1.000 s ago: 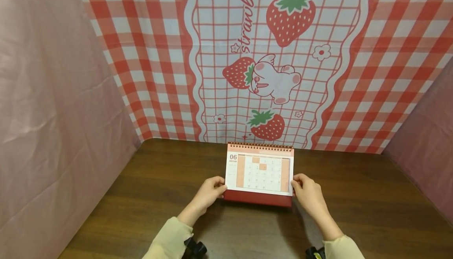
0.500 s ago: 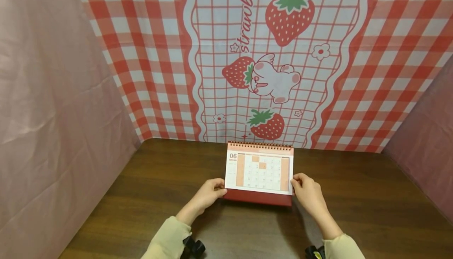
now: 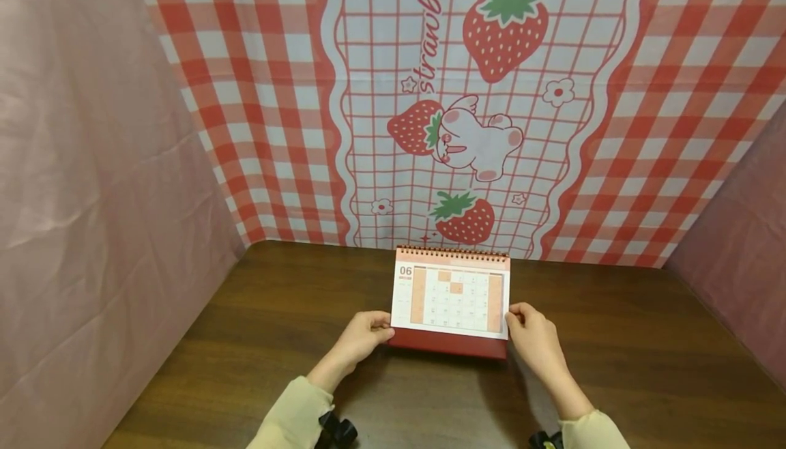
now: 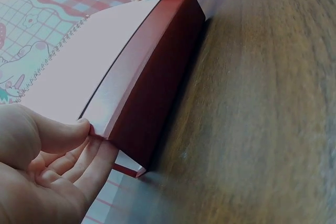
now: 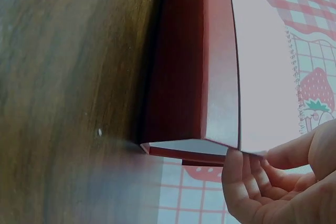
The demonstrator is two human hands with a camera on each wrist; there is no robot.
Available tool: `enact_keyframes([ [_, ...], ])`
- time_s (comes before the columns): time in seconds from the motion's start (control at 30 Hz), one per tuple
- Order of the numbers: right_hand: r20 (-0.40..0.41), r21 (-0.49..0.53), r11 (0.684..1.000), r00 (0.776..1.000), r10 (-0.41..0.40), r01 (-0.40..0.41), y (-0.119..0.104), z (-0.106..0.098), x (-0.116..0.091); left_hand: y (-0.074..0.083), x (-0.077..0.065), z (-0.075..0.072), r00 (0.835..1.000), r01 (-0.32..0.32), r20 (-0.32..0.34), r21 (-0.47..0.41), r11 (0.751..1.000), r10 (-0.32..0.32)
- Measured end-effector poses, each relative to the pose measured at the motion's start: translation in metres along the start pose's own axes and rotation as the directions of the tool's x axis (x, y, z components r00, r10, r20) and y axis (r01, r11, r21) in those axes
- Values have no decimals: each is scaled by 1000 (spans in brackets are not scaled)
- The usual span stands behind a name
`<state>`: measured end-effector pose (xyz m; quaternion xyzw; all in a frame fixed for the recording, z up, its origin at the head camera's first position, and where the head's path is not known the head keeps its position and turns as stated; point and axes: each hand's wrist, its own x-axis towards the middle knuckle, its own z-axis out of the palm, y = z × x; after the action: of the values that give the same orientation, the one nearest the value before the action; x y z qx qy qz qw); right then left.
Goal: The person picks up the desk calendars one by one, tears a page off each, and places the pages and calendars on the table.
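Note:
A spiral-bound desk calendar (image 3: 463, 301) with a red base stands tilted back on the brown table, its page marked 06 facing me. My left hand (image 3: 359, 340) pinches its lower left edge. In the left wrist view the left thumb lies on the front near the red strip (image 4: 121, 93), and the fingers reach behind the edge. On the opposite side my right hand (image 3: 535, 336) pinches the right edge between thumb and fingers, a little higher up. The right wrist view shows the base's open end (image 5: 184, 146) beside those fingers.
The wooden table (image 3: 245, 340) spreads around the calendar. Behind it hangs a red-and-white checked cloth (image 3: 282, 128) with strawberry prints. Pink cloth (image 3: 92, 196) hangs on the left, and more pink cloth (image 3: 737, 244) on the right.
Both hands keep their hold on the calendar's edges. The left hand's fingers have slid very slightly lower since the first frame. Otherwise the calendar and arms look the same.

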<state>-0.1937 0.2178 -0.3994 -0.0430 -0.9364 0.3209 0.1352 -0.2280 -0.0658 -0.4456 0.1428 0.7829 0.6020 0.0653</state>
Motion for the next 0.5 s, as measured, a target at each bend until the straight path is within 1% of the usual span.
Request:
enact_keyframes([
  [0.2,-39,43,999,999,-18,20,-4,5,-3,0,-1,1,1000,4,-4,-12,1000,-4],
  [0.3,-60,59,997,997,-39,43,-5,6,-4,0,-1,2,1000,8,-9,-16,1000,-8],
  [0.4,-101,58,996,993,-60,66,-7,7,-5,1,-2,2,1000,8,-10,-19,1000,-8],
  [0.5,-158,54,995,985,-73,83,-9,8,-5,9,-6,1,1000,-2,-5,-24,1000,1],
])
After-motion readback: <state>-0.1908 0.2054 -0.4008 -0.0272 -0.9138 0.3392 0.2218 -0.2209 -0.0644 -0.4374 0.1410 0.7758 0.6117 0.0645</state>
